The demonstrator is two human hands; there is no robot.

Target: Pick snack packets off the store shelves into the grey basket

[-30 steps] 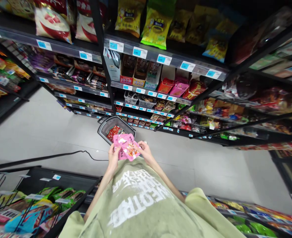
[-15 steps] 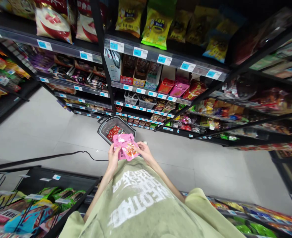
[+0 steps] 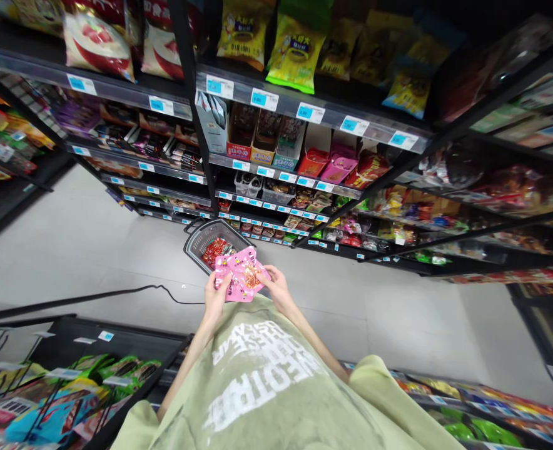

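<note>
packets (image 3: 238, 281), pink, printed and overlapping, are observed between the two hands, in front of the shirt and just below the centre of the head view; at least two are present, exact count cannot be told. left hand (image 3: 214, 297) is found at eight o'clock of them, closed narrowly on their near left edge, thumb on the upper face, the other fingers largely hidden. right hand (image 3: 277, 289) is found at three o'clock, closed on the right edge, thumb and fingertips reaching over the printed face. both forearms come up from the six o'clock side, past a pale green shirt (image 3: 267, 375) bearing white lettering. shopping basket (image 3: 189, 250), dark-rimmed with a grey perforated inner wall, stands on the grey floor (image 3: 398, 312) at between ten and eleven o'clock of the packets, its near end partly covered by them in the view; it contains red packages (image 3: 216, 251). black cord (image 3: 131, 290) runs at nine o'clock. shelving at twelve to two o'clock carries yellow bags (image 3: 298, 50) on an upper level and, lower down, open boxes, one of them with pink pouches (image 3: 338, 165). white-and-red bags (image 3: 99, 47) sit at eleven o'clock; hanging goods, among them a blue bag (image 3: 44, 415), are noted at eight o'clock.
</note>
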